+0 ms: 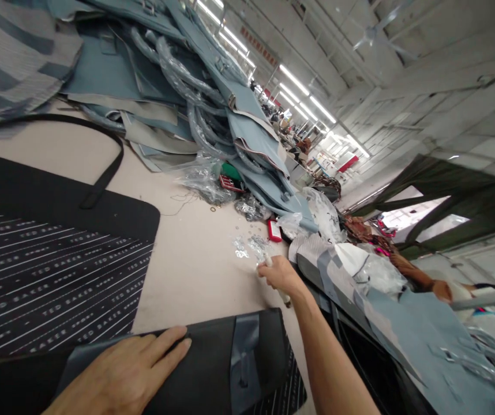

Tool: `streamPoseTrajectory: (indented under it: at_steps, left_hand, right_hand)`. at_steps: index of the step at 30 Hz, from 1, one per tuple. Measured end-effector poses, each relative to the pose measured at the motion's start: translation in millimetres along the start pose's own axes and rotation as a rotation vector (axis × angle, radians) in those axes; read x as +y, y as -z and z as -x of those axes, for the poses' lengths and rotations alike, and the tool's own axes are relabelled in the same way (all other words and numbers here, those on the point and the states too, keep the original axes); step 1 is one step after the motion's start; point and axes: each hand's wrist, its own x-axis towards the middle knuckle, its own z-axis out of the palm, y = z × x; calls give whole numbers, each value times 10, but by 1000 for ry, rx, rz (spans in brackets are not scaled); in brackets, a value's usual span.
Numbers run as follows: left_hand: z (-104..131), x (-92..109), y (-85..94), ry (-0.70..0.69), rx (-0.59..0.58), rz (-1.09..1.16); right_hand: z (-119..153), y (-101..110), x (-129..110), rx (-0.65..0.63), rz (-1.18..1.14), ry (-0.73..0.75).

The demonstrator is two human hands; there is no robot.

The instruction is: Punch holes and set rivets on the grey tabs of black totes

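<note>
Our two hands, one red box (274,230), right hand (278,273) reaching forward, fingers closed round one white tool (269,262), left hand (122,369) palm-down, flat on black panel (206,360)

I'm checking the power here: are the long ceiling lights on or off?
On: the long ceiling lights glow bright white, in rows overhead.

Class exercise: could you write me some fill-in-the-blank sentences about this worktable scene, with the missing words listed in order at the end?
The left hand rests on a panel that is coloured ____.
The slim tool is held in the person's ____ hand.
The repeated two-word name printed in capitals on the striped lining is ____.
The small box near the loose silvery pieces is coloured ____.

Missing words: black; right; TED BAKER; red.
</note>
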Motion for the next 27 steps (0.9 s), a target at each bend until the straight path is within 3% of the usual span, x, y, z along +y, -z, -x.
streamPoseTrajectory:
  at_steps: [5, 9, 12, 17, 27]
  left_hand:
    - [-199, 120, 310, 9, -97, -12]
    - [-218, 130, 355, -25, -87, 5]
    - [-214, 125, 350, -27, -43, 11]
    - [-244, 128, 372, -24, -38, 37]
    - [-265, 140, 390, -29, -42, 36]
  right_hand:
    - [349, -104, -166, -258, -307, 95]
    - [494, -304, -421, -510, -498, 205]
    - [533, -465, -604, -631, -537, 298]
    - [547, -609, -746, -675, -499, 344]
    - [543, -582, -790, -705, -471, 317]
